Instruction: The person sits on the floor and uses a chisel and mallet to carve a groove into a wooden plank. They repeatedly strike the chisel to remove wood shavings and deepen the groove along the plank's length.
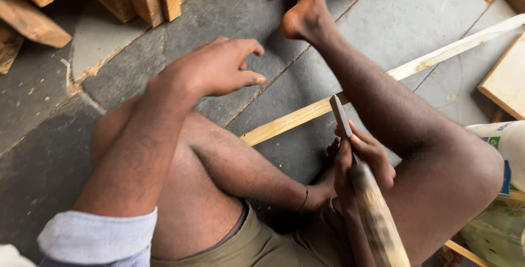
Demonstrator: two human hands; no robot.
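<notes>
Chisel (pixel 358 182), wooden handle toward the camera and metal blade pointing away: gripped in the closed right hand (pixel 363 160). Blade tip lies against the long wooden strip (pixel 295 119) beyond the hand. Left hand (pixel 219 70): open, fingers spread, holding nothing, above the floor (pixel 49 152).

Matt grey metal chisel blade (pixel 339 115), worn wooden handle (pixel 377 218), pale rough-sawn wood strip (pixel 306 115)

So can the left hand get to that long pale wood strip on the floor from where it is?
Probably yes. The left hand hangs open and empty above the floor, with nothing between it and the near end of the wood strip just below.
</notes>
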